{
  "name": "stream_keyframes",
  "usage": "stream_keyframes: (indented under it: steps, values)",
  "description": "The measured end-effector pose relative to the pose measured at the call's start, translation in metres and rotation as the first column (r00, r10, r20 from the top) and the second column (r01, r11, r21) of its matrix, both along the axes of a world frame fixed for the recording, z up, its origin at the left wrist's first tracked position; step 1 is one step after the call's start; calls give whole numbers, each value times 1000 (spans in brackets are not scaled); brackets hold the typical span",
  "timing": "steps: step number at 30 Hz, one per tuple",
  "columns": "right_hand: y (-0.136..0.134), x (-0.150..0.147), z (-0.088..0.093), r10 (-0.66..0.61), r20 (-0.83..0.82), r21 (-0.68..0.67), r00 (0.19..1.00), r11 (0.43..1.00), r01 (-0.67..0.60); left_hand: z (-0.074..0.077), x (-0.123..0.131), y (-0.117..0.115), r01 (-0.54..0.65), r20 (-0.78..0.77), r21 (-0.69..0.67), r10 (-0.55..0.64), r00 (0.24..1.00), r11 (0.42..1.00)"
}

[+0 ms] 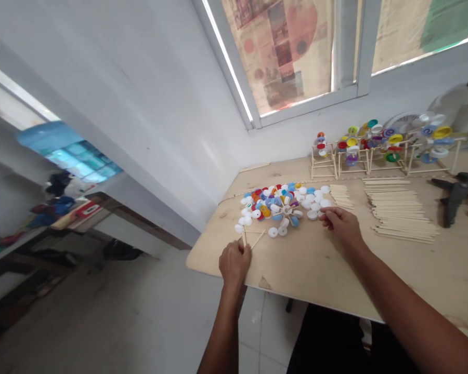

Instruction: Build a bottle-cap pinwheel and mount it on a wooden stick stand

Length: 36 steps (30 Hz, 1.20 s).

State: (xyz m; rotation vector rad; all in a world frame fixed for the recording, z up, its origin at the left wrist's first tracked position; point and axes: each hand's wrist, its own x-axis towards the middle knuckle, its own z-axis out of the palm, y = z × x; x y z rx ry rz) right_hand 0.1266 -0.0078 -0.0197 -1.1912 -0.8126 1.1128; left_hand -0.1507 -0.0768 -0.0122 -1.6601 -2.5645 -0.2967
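Observation:
My left hand (234, 261) rests near the front left edge of the wooden table (320, 270), fingers closed round thin wooden sticks (253, 240) that fan out of it. My right hand (340, 222) lies further right, fingertips pinched at a white bottle cap (322, 213) on the edge of a spread of several coloured and white bottle caps (283, 205). A small wheel of sticks and caps (285, 210) lies among them.
Rows of loose wooden sticks (398, 208) lie to the right of my right hand. Several finished cap-and-stick wheels on stick frames (378, 150) stand at the back under the window. A black glue gun (458, 195) lies at the far right.

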Motion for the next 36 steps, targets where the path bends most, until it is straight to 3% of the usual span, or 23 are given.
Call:
stream_keyframes:
  steps: [8, 12, 17, 29, 33, 36]
  values:
    - [1, 0, -3, 26, 41, 7, 999, 1000, -26, -7, 7, -24, 60, 9, 42, -60, 998, 997]
    - [0, 0, -2, 29, 73, 15, 997, 999, -31, -11, 22, -36, 119, 38, 103, -123, 992, 988]
    - [-1, -1, 0, 15, 99, 33, 995, 999, -18, -11, 54, -45, 275, 59, 164, -287, 956, 948]
    - [0, 9, 10, -118, 140, 161, 983, 982, 95, -12, 152, -15, 501, 141, 225, -536, 832, 836]
    - [0, 10, 13, -138, 118, 178, 983, 977, 116, -14, 163, -11, 516, 246, 285, -582, 775, 808]
    - [0, 10, 16, -153, 104, 178, 983, 975, 133, -13, 157, -12, 497, 381, 374, -618, 687, 783]
